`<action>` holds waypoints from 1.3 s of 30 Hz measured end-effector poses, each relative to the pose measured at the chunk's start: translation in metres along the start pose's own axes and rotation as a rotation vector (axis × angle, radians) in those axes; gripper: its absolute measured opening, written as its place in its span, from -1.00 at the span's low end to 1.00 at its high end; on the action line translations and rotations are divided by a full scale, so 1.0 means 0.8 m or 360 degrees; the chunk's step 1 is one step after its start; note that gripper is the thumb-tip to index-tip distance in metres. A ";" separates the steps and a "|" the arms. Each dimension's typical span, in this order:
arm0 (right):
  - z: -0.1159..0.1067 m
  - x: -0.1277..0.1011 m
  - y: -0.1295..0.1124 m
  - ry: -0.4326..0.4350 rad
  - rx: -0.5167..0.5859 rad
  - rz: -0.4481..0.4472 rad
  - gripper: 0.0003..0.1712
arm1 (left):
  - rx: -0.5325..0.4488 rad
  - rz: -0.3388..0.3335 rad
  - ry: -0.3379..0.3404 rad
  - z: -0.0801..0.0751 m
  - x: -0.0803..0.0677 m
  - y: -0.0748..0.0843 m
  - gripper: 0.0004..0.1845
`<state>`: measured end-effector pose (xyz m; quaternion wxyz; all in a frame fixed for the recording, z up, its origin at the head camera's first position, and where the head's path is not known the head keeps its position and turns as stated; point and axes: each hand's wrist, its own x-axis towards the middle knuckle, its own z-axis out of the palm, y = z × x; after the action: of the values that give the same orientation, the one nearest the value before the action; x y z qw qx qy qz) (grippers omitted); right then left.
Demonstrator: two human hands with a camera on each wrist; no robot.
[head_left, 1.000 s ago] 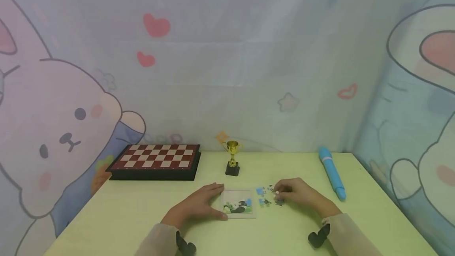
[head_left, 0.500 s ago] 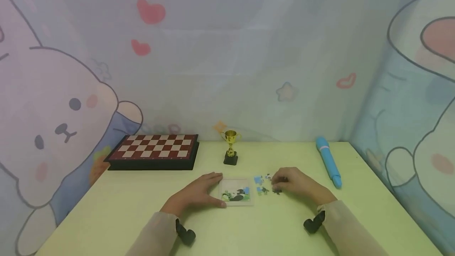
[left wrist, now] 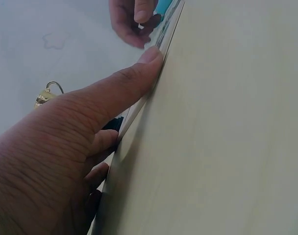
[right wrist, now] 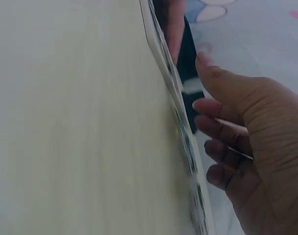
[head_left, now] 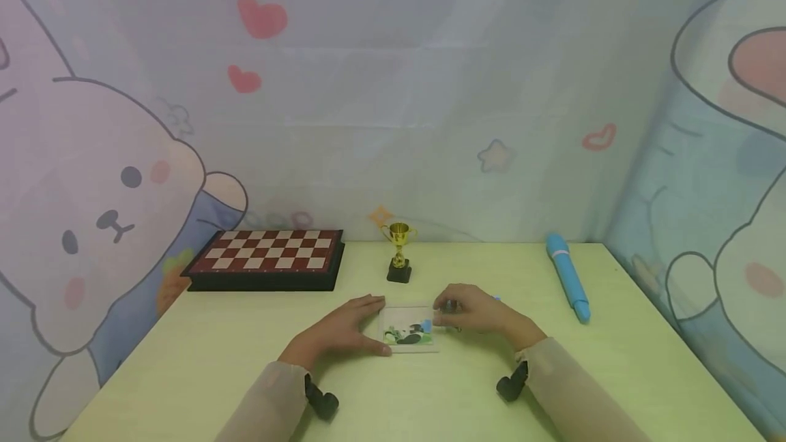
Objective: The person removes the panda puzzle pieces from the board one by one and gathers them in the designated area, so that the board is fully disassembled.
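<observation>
Green table (head_left: 245, 374): a puzzle tray (head_left: 409, 333) is being steadied by the flat left hand (head_left: 340, 334); a small piece, hardly visible, is being pinched over it by the right hand (head_left: 473, 312).

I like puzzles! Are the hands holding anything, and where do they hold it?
The left hand rests on the left edge of the small clear puzzle tray. The right hand is at its right edge; whether it pinches a piece cannot be told.

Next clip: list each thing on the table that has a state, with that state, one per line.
Clear square puzzle tray: flat on the table, partly filled.
Left hand: fingers straight, resting against the tray's left edge.
Right hand: at the tray's right edge, fingers curled; any held piece is hidden.
Red-and-white chessboard case: closed, flat.
Small gold trophy: upright.
Big blue pen: lying down.
</observation>
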<state>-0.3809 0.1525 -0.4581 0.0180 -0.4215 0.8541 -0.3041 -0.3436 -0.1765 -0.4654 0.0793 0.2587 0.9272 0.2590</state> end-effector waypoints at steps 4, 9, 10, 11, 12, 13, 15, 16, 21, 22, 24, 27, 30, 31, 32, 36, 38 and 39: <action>0.016 0.016 -0.015 -0.0053 -0.0066 0.0051 -0.62 | 0.0000 0.0009 -0.0001 0.001 0.001 -0.001 0.14; 0.027 0.023 -0.024 -0.0072 -0.0072 0.0161 -0.76 | -0.0003 0.0000 0.0002 0.003 0.002 -0.002 0.14; 0.027 0.024 -0.024 -0.0070 -0.0065 0.0163 -0.76 | -0.0008 -0.0002 0.0002 0.003 0.001 -0.002 0.14; 0.027 0.025 -0.026 -0.0069 -0.0062 0.0159 -0.77 | -0.0003 -0.0005 0.0001 0.003 0.001 -0.002 0.15; 0.027 0.026 -0.025 -0.0066 -0.0066 0.0159 -0.76 | -0.0003 -0.0005 -0.0002 0.003 0.001 -0.002 0.14; 0.027 0.026 -0.024 -0.0063 -0.0077 0.0170 -0.75 | 0.0000 0.0001 -0.0008 0.002 0.002 -0.002 0.14; 0.025 0.028 -0.022 -0.0054 -0.0076 0.0168 -0.74 | 0.0029 0.0011 -0.0005 -0.001 0.005 -0.001 0.15; 0.023 0.030 -0.022 -0.0048 -0.0081 0.0167 -0.74 | 0.0038 0.0019 0.0004 -0.004 0.007 -0.001 0.15; 0.016 0.038 -0.021 -0.0035 -0.0009 0.0148 -0.76 | 0.0044 -0.0004 0.0030 -0.013 0.011 -0.001 0.15; 0.015 0.038 -0.021 -0.0032 0.0012 0.0145 -0.76 | 0.0033 -0.0008 0.0031 -0.013 0.011 -0.002 0.15; 0.015 0.037 -0.021 -0.0020 0.0054 0.0127 -0.77 | 0.0028 -0.0015 0.0027 -0.011 0.010 -0.003 0.15; 0.018 0.032 -0.018 0.0001 0.0081 0.0103 -0.78 | 0.0014 -0.0009 0.0017 -0.006 0.008 -0.005 0.14; 0.020 0.025 -0.012 0.0017 0.0087 0.0095 -0.80 | 0.0019 -0.0008 0.0000 -0.001 0.005 -0.005 0.15; 0.020 0.023 -0.011 0.0017 0.0098 0.0097 -0.80 | 0.0022 -0.0005 -0.0005 0.000 0.005 -0.004 0.15; 0.019 0.020 -0.010 0.0021 0.0103 0.0096 -0.80 | 0.0028 -0.0003 -0.0008 0.001 0.004 -0.004 0.15; 0.008 0.009 -0.007 0.0054 0.0166 0.0123 -0.81 | 0.0064 0.0002 -0.0012 0.001 0.003 -0.002 0.14; 0.000 0.002 -0.005 0.0079 0.0202 0.0128 -0.82 | 0.0065 0.0000 -0.0015 0.001 0.003 -0.002 0.14; -0.004 -0.003 -0.002 0.0092 0.0221 0.0145 -0.83 | 0.0061 0.0002 -0.0017 0.000 0.003 -0.002 0.14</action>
<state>-0.3792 0.1548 -0.4549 0.0365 -0.3710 0.8494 -0.3735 -0.3464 -0.1766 -0.4665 0.0791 0.2621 0.9314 0.2398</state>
